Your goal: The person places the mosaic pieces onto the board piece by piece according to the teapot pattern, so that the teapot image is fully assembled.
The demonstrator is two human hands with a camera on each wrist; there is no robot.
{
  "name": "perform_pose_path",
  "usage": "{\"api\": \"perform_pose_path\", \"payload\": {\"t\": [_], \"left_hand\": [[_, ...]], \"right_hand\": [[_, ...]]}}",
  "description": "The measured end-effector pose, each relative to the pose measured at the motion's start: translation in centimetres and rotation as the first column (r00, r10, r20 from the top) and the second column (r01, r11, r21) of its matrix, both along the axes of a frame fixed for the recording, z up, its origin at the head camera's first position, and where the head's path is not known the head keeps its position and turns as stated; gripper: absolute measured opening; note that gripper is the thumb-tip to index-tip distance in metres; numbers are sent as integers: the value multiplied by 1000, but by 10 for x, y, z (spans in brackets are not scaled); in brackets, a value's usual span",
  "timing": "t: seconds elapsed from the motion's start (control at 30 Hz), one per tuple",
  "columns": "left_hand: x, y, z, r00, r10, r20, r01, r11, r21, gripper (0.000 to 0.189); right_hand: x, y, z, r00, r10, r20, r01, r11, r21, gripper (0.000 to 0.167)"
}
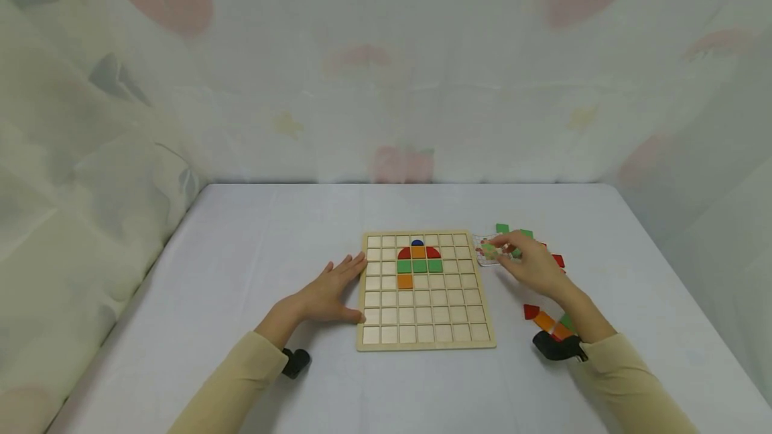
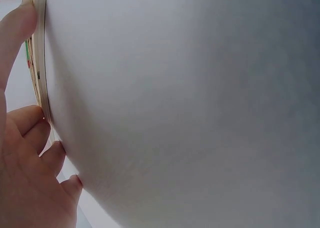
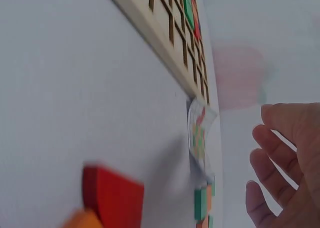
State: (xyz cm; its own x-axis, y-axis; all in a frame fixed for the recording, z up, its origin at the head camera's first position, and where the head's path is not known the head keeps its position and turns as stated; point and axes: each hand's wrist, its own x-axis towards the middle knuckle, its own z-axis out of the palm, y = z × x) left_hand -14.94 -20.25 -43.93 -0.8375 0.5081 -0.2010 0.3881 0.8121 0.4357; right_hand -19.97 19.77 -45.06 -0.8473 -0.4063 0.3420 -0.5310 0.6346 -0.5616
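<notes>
My left hand (image 1: 330, 292) lies beside a wooden grid board (image 1: 426, 347), fingers and thumb spread against its left edge; the left wrist view shows the fingertips touching the rim. On the board stand a blue rounded piece (image 1: 417, 243), two red curved pieces (image 1: 433, 252) around an orange square (image 1: 418, 252), a row of green squares (image 1: 419, 266) and an orange square (image 1: 405, 281) beneath. To the right, my right hand (image 1: 531, 264) hovers over a printed picture card (image 1: 480, 257), fingers loosely bent. The right wrist view shows no piece between these fingers.
Loose green squares (image 1: 502, 228) and red pieces (image 1: 559, 260) lie behind the right hand. Nearer, a red piece (image 1: 531, 312) and orange squares (image 1: 544, 321) lie by the right wrist. Black wrist cameras (image 1: 295, 363) hang close to the white table.
</notes>
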Motion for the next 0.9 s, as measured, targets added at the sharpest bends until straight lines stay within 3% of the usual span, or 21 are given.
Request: {"api": "perform_pose_path", "payload": {"t": [0.2,0.4,0.7,0.9], "left_hand": [[0,-1,-1,1000,0,-5,0,1000,3,102],[-1,-1,-2,1000,2,-4,-2,1000,-1,102],[-1,-1,-1,1000,3,-7,-3,1000,1,102],[0,0,0,1000,6,2,-6,1000,0,102]], "right_hand": [[-10,22,-3,999,-48,13,47,997,53,32],[-20,33,-9,993,-62,100,50,992,118,32],[-29,38,-12,981,-82,174,45,977,207,30],[-31,37,-14,982,-96,165,52,966,252,26]]}}
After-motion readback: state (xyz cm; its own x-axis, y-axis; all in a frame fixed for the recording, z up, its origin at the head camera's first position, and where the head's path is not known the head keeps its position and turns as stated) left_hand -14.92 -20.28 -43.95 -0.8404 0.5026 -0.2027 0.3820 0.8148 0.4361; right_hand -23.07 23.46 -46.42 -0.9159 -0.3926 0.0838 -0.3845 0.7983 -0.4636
